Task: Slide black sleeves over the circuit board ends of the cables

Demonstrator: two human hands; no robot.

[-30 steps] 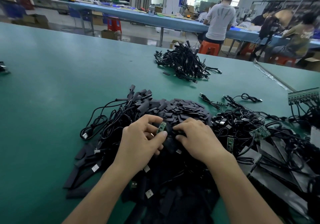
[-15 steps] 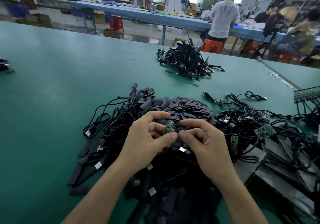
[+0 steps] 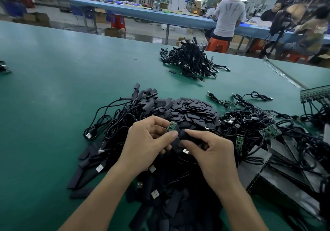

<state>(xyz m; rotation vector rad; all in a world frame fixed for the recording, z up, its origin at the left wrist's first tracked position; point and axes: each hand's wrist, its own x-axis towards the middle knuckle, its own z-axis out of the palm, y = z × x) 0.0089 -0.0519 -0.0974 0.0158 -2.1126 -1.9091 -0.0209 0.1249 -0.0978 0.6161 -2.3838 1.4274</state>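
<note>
Hands | left hand (image 3: 148,141) pinches circuit board (image 3: 171,126) | right hand (image 3: 212,152) pinches black sleeve (image 3: 184,135) | risk: sleeve mouth, if flattened, snags board corner; tangled cables (image 3: 110,121) may tug

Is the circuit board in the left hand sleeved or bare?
Bare: the circuit board shows green; the right hand pinches a black sleeve beside it.

The counter (image 3: 53,80) is teal green. Black sleeves (image 3: 192,109) heap beside black cables (image 3: 192,59). The small circuit board (image 3: 171,125) is green. Orange stools (image 3: 217,44) stand behind.
</note>
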